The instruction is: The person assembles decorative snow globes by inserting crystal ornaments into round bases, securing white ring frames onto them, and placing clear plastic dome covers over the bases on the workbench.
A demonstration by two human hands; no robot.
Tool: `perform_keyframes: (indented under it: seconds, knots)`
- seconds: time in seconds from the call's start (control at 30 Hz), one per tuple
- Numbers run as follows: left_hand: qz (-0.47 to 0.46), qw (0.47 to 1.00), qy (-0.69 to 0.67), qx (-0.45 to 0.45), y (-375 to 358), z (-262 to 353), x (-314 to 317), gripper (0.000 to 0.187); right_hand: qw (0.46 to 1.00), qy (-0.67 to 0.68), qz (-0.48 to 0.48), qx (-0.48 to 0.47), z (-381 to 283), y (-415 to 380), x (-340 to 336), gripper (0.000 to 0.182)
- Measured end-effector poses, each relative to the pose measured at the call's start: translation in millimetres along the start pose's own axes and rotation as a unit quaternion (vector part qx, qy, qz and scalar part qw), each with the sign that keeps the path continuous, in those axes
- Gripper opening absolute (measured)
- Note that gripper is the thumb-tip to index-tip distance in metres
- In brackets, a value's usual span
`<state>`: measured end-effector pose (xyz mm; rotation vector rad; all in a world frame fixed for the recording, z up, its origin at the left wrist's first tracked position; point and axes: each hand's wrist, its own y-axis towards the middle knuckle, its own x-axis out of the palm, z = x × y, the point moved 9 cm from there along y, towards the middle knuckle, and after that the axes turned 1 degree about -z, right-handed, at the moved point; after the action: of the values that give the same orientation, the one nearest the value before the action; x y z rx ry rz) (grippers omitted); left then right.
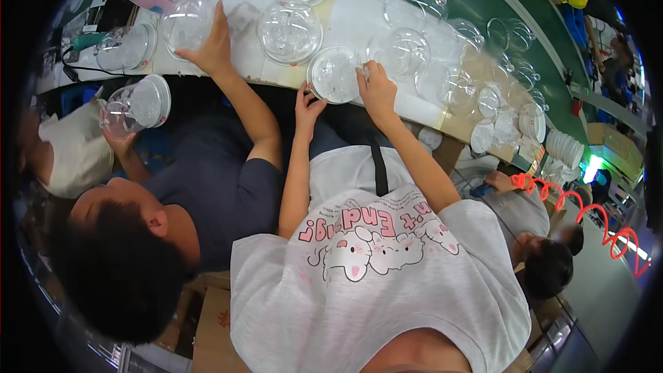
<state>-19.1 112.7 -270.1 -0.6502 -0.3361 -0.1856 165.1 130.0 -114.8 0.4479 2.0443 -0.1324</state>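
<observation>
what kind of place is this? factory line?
Likely a factory assembly line. Several people work side by side at a long bench crowded with clear plastic domes. White discs are stacked at its far end. The left hand and right hand hold one round clear piece.

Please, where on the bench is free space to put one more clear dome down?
Bare white bench lies between the centre dome and the far domes, and a smaller patch beside the co-worker's hand. To the right, the domes stand close together. The left hand and right hand hold a dome at the near edge.
</observation>
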Motion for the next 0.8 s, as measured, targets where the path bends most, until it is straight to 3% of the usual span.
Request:
perform_keyframes:
  seconds: [0.07, 0.17, 0.27, 0.37, 0.4, 0.47, 0.53, 0.6, 0.63, 0.7, 0.8]
  knots:
    - [0.002, 1.0, 0.013, -0.014, 1, 1, 0, 0.072, 1.0, 0.009, -0.016, 0.013, 4, -2, 3, 0.019]
    - [0.016, 0.998, 0.01, -0.053, -5, 5, 1, 0.071, 0.973, 0.198, -0.041, 0.108, 14, -8, -1, 0.033]
    - [0.008, 0.998, 0.035, -0.045, -1, -2, -2, 0.074, 0.953, 0.272, -0.065, 0.112, 32, -35, 12, 0.071]
    - [0.001, 0.997, 0.07, -0.037, -4, 0, 0, 0.073, 0.928, 0.317, -0.153, 0.123, 31, -64, 30, 0.103]
    - [-0.006, 0.996, 0.075, -0.041, -5, 1, -1, 0.072, 0.959, 0.25, -0.125, 0.053, 32, -67, 39, 0.113]
    - [-0.026, 0.994, 0.087, -0.068, 1, -1, -8, 0.068, 0.966, 0.225, -0.101, 0.08, 37, -68, 44, 0.106]
    - [0.043, 0.964, 0.259, 0.032, 16, 23, -36, 0.072, 0.973, 0.176, -0.102, 0.11, 39, -63, 44, 0.101]
    - [0.156, 0.892, 0.397, 0.149, 22, 65, -51, 0.083, 0.979, 0.114, -0.113, 0.128, 42, -56, 44, 0.097]
    - [0.192, 0.867, 0.417, 0.195, 22, 91, -44, 0.098, 0.978, 0.111, -0.119, 0.129, 44, -55, 46, 0.097]
    - [0.216, 0.784, 0.477, 0.332, 25, 134, -14, 0.109, 0.978, 0.104, -0.126, 0.133, 49, -53, 47, 0.095]
    - [0.288, 0.734, 0.544, 0.287, 63, 135, -9, 0.122, 0.978, 0.092, -0.13, 0.135, 51, -54, 49, 0.094]
